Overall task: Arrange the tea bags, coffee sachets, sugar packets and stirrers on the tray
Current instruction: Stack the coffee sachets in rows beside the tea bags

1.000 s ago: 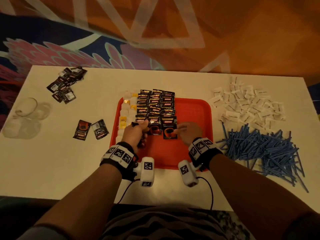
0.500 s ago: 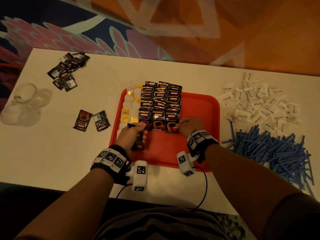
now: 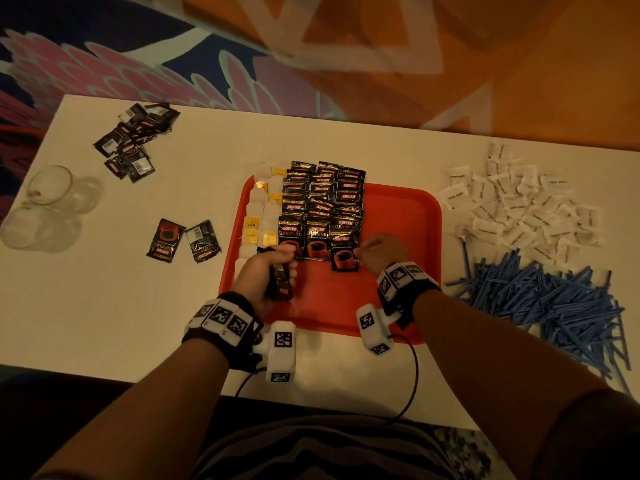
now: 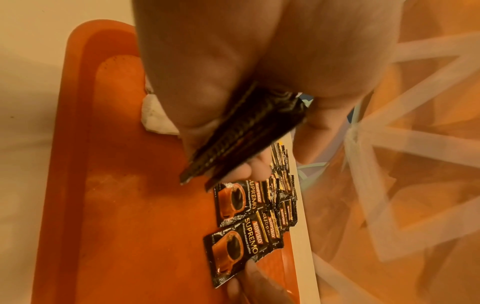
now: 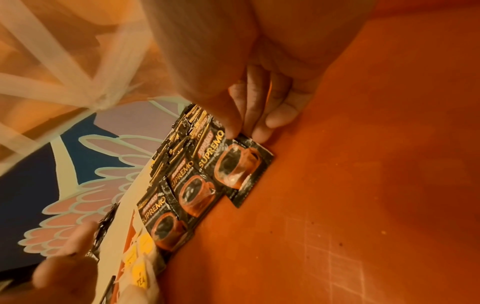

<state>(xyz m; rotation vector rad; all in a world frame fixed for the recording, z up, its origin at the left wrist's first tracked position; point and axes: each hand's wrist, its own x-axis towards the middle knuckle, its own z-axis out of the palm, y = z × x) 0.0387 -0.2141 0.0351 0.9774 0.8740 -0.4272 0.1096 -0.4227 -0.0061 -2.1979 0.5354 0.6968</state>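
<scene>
A red tray [image 3: 398,216] holds a column of tea bags [image 3: 263,209] on its left and three overlapping rows of black coffee sachets [image 3: 322,192] beside them. My left hand [image 3: 282,265] grips a small stack of coffee sachets [image 4: 246,131] edge-on above the tray's near left part. At the near end of the right row lies the front sachet [image 3: 344,252], whose right edge my right hand [image 3: 360,251] pinches with thumb and fingertips [image 5: 259,131]. White sugar packets [image 3: 519,206] and blue stirrers [image 3: 554,299] lie heaped on the table to the right.
Two loose coffee sachets [image 3: 183,240] lie left of the tray, and a further pile [image 3: 136,140] sits at the far left corner. Clear glasses [image 3: 48,202] stand at the left edge. The tray's right half and near strip are bare.
The front sachet of the right row now lies a little nearer to me than its neighbours, with my right hand still on it. My left hand keeps its stack in the same place.
</scene>
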